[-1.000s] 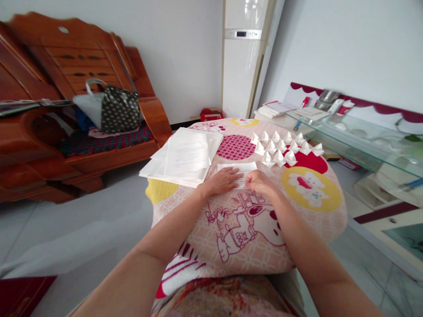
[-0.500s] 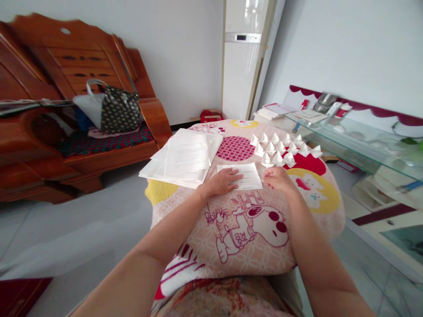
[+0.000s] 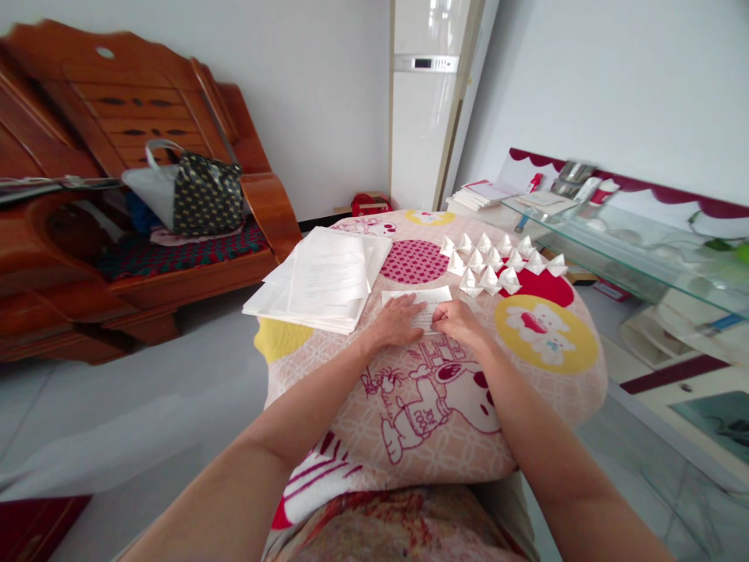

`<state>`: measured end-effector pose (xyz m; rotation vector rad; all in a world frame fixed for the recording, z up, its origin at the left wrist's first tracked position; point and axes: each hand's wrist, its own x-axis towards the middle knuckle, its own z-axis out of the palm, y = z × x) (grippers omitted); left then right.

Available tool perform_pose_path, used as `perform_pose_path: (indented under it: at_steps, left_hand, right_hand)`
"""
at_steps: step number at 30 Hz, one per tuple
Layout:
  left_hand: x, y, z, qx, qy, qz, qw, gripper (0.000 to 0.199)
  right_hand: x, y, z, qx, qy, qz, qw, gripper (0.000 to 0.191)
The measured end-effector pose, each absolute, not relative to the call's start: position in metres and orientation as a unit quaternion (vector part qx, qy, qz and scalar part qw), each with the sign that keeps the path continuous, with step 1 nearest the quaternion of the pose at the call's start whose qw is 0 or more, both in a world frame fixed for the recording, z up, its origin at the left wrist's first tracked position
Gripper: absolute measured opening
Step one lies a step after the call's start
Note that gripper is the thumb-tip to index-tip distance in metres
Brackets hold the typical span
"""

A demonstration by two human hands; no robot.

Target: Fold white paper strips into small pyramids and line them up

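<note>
A small sheet of printed paper (image 3: 434, 296) lies on the cloth-covered table in front of me. My left hand (image 3: 398, 318) rests flat across its left part, fingers stretched out. Over the right part of the sheet is my right hand (image 3: 455, 318), its fingers curled in a pinch at the paper; the lower right corner is hidden beneath it. Several small folded white paper boats (image 3: 483, 244) stand in rows beyond my right hand. To the left lies a stack of white paper sheets (image 3: 328, 269), the top ones printed.
A patterned tablecloth (image 3: 433, 460) covers the rounded table. On the right stands a glass-topped stand (image 3: 632, 250) bearing papers and containers. A wooden sofa (image 3: 134, 94) with a dark patterned bag (image 3: 207, 193) is at left, a tall white air conditioner (image 3: 422, 133) behind.
My right hand has moved left from beside the sheet's right edge onto the paper. My left hand stays flat on the sheet. The view has shifted slightly.
</note>
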<state>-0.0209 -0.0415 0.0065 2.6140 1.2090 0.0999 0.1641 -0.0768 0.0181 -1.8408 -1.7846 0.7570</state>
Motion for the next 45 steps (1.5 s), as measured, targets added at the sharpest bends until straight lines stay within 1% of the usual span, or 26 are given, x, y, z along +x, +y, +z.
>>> perform_pose_path:
  at_steps: [11,15,22,23,25,27,30,32,35,38,42,45]
  left_hand:
    - [-0.05,-0.031,0.018,0.902,0.398,-0.034,0.163,0.079]
    - [-0.062,-0.02,0.013,0.914,0.362,-0.02,0.182,0.079]
    - [-0.088,-0.007,0.008,0.927,0.305,-0.013,0.218,0.09]
    - [-0.089,-0.007,0.007,0.928,0.302,-0.002,0.216,0.089]
    - [-0.086,-0.008,0.005,0.925,0.317,0.042,0.204,0.08]
    - [-0.078,-0.007,0.002,0.891,0.403,0.121,0.173,0.069]
    - [-0.067,-0.006,-0.003,0.839,0.49,0.196,0.135,0.06]
    - [-0.064,-0.006,-0.005,0.83,0.505,0.203,0.123,0.057]
    - [-0.062,-0.007,-0.008,0.834,0.502,0.199,0.113,0.056]
    - [-0.062,-0.008,-0.01,0.835,0.499,0.204,0.114,0.055]
    - [-0.061,-0.009,-0.011,0.833,0.493,0.218,0.123,0.051]
    - [-0.06,-0.009,-0.011,0.831,0.487,0.236,0.127,0.05]
  right_hand:
    - [0.166,-0.076,0.014,-0.665,-0.65,0.277,0.245,0.011]
    - [0.166,-0.076,0.014,-0.661,-0.65,0.279,0.25,0.01]
    - [0.167,-0.077,0.015,-0.664,-0.651,0.279,0.24,0.01]
    - [0.167,-0.077,0.014,-0.664,-0.649,0.28,0.242,0.011]
    - [0.167,-0.076,0.012,-0.662,-0.648,0.282,0.248,0.011]
    - [0.168,-0.076,0.01,-0.656,-0.65,0.286,0.255,0.01]
    - [0.17,-0.076,0.008,-0.657,-0.647,0.279,0.269,0.007]
    - [0.173,-0.074,0.009,-0.675,-0.635,0.245,0.284,0.008]
    - [0.181,-0.07,0.011,-0.729,-0.595,0.158,0.299,0.017]
    - [0.19,-0.066,0.012,-0.773,-0.566,0.094,0.273,0.018]
    - [0.193,-0.066,0.011,-0.788,-0.558,0.097,0.24,0.012]
    - [0.191,-0.067,0.01,-0.775,-0.555,0.105,0.283,0.012]
